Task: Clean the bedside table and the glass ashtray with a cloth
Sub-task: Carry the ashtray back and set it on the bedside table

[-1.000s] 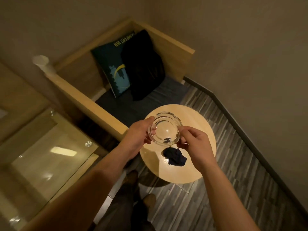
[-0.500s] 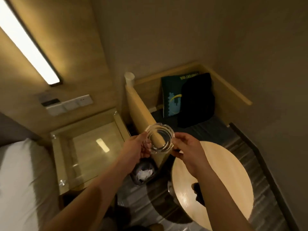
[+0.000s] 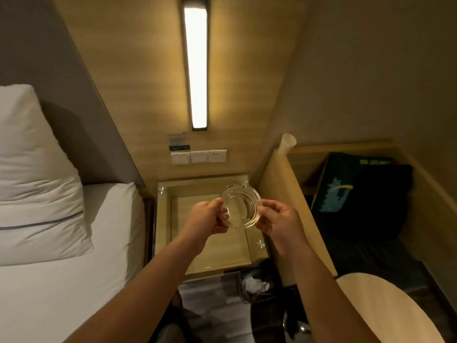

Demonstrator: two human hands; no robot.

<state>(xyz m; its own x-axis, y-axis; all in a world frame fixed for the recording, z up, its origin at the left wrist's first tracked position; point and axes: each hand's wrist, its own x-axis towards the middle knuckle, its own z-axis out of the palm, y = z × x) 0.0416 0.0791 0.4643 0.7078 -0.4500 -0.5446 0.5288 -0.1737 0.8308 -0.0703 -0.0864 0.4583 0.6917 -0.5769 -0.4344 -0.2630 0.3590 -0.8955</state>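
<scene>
A clear round glass ashtray (image 3: 241, 206) is held in the air between both hands, tilted so its hollow faces me. My left hand (image 3: 206, 222) grips its left rim and my right hand (image 3: 280, 225) grips its right rim. Below the ashtray stands the glass-topped wooden bedside table (image 3: 197, 258), between the bed and a wooden partition. No cloth is in view.
The bed with white sheets (image 3: 61, 268) and a pillow (image 3: 32, 169) lies on the left. A wooden partition (image 3: 286, 194) with a bench and dark cushions (image 3: 366, 194) is on the right. A waste bin (image 3: 254, 285) stands on the floor; a round wooden table (image 3: 385, 310) is at lower right.
The view has swung left from the round table to the bedside table. Both hands carried the ashtray along, away from the round table and the dark cloth left on it.
</scene>
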